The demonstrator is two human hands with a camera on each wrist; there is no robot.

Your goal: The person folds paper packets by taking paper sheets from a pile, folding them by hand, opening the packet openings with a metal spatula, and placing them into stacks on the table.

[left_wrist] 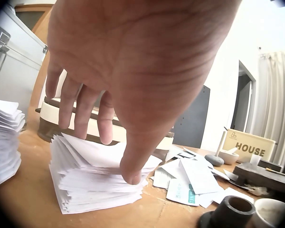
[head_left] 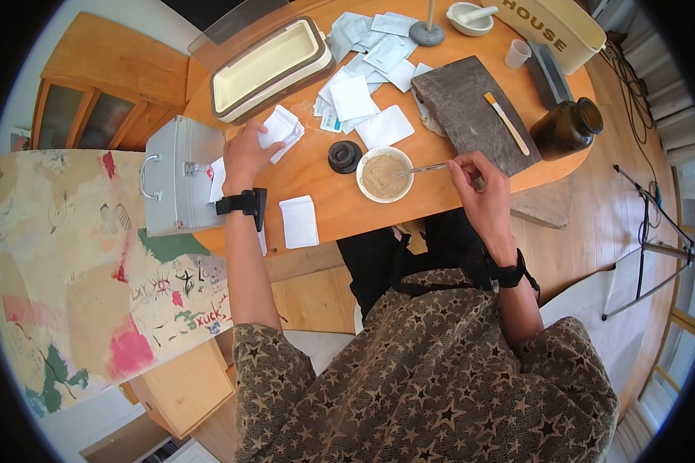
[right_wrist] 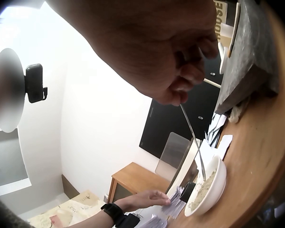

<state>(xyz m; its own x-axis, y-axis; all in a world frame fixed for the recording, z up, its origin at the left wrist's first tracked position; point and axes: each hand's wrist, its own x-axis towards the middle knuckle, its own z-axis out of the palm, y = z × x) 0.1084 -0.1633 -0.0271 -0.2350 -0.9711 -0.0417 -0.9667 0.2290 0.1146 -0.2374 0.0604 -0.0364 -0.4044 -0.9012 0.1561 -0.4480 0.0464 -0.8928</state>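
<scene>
Nearest, right of centre in the head view, the right hand [head_left: 483,197] has its grip closed in a pinch on the upper end of a thin metal stick [head_left: 428,167], presumably to keep the fingers clear of the beige paste [head_left: 382,176] its tip meets. The white bowl [right_wrist: 218,190] sits near the desk [head_left: 332,204] edge, within easy reach. Left of it, a paper stack [head_left: 300,222] lies squared, likely so pieces lift singly.

Farther, left of centre, the left hand [head_left: 245,157] has a wide-open grip: fingers stretched, thumb at the top of another stack [left_wrist: 99,190]. Whether it has hold of a sheet, I cannot tell.

Beyond, toward the upper right, a brush [head_left: 510,127] lies on a dark slab [head_left: 471,100], perhaps to stay handy, beside loosely heaped sachets [head_left: 388,54].
</scene>
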